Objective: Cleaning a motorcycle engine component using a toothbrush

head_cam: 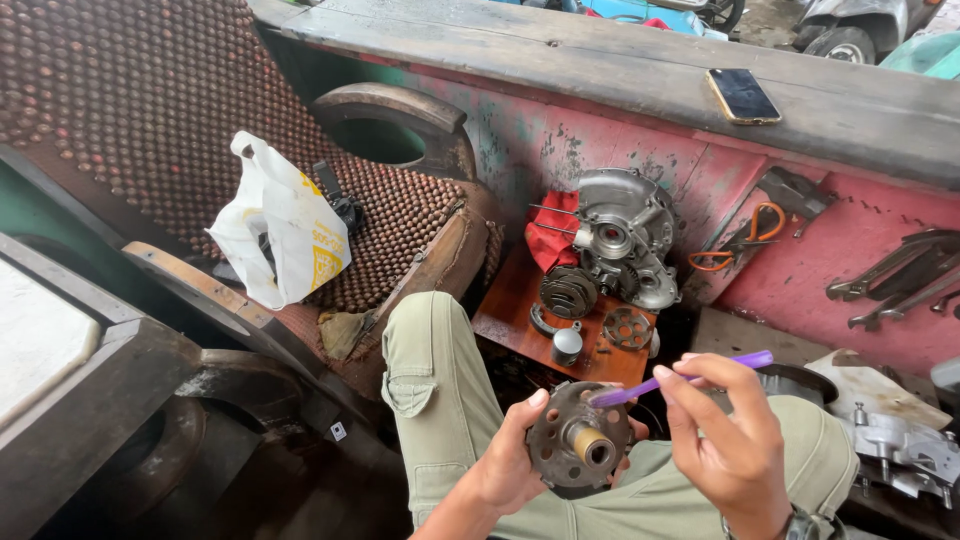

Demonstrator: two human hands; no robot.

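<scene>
Gripping a round metal hub (578, 440), left fingers (527, 415) curl closed; right fingers (690, 385) pinch a purple brush (680, 378).

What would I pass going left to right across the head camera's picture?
White plastic bag → left hand holding a round metal part → purple brush in the right hand → orange-handled scissors → wrenches hung on the red wall.

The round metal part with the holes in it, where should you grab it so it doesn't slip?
Probably by the rim, from below and the left, as the left hand does now. The round metal part is a flat disc tilted face-up, with a brass hub sticking out of its middle, so fingers wrapped around the edge leave the face free for the purple toothbrush in the right hand.
</scene>
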